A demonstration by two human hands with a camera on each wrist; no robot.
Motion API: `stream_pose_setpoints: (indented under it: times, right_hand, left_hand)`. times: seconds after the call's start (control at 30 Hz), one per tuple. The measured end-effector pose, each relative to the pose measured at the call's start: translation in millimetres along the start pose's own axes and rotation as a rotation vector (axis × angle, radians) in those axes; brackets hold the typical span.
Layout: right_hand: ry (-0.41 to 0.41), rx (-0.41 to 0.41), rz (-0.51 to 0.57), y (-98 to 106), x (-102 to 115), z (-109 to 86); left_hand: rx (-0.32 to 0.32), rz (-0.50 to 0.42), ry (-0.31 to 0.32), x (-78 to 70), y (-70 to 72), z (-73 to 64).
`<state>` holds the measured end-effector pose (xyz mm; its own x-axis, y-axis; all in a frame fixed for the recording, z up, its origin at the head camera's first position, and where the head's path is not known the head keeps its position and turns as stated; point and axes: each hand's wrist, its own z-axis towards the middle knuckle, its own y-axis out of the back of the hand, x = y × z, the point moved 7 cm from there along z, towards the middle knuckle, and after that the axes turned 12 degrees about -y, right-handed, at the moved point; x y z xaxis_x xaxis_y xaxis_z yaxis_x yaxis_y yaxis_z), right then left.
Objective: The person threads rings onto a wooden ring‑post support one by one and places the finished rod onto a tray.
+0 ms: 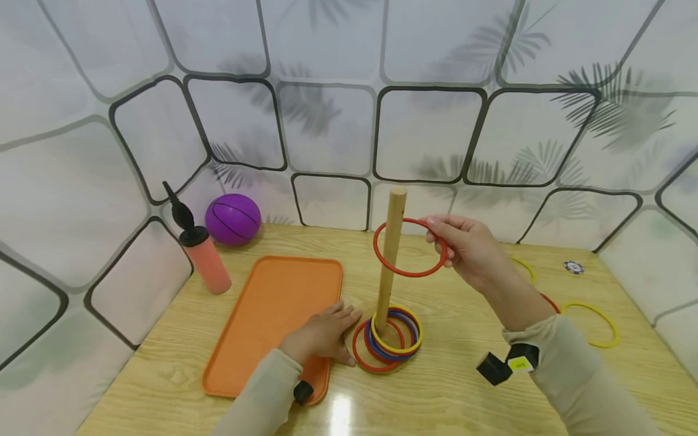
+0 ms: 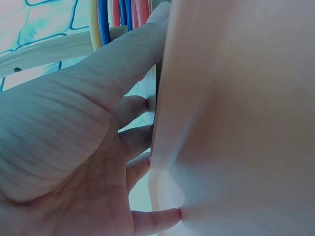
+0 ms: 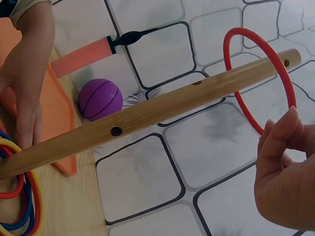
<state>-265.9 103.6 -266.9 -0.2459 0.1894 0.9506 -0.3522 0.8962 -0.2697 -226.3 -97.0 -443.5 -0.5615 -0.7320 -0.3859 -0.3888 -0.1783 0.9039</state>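
One disc (image 1: pixel 574 267), head view only — right hand (image 1: pixel 468 247) pinching red ring (image 1: pixel 410 274), left hand (image 1: pixel 323 335) spread

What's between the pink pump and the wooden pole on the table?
In the head view, the orange tray lies between the pump and the pole, with the left hand nearer the pole.

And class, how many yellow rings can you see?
3: one yellow ring around the wooden peg; one on the table's right; one partly behind the right forearm. More may be hidden.
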Motion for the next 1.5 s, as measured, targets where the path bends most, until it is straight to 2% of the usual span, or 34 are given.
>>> stream_pose_setpoints:
  times: [0.47,0.7,1.0,1.5]
  right_hand:
    - [-0.132,-0.021,-0.002,17,-68,5.4]
    - [-0.171,-0.046,-0.018,23,-96,6.1]
    - [-0.253,-0.07,0.021,34,-137,6.9]
    - [-0.292,-0.085,0.019,54,-171,1.0]
  left_hand:
    - [0.003,0.001,0.007,-0.5,0.6,-0.3]
    - [-0.002,0.001,0.004,-0.8,0.2,1.1]
    - [0.003,0.007,0.02,-0.9,-1.6,1.3]
    - [0.006,0.019,0.027,-2.0,-0.3,1.6]
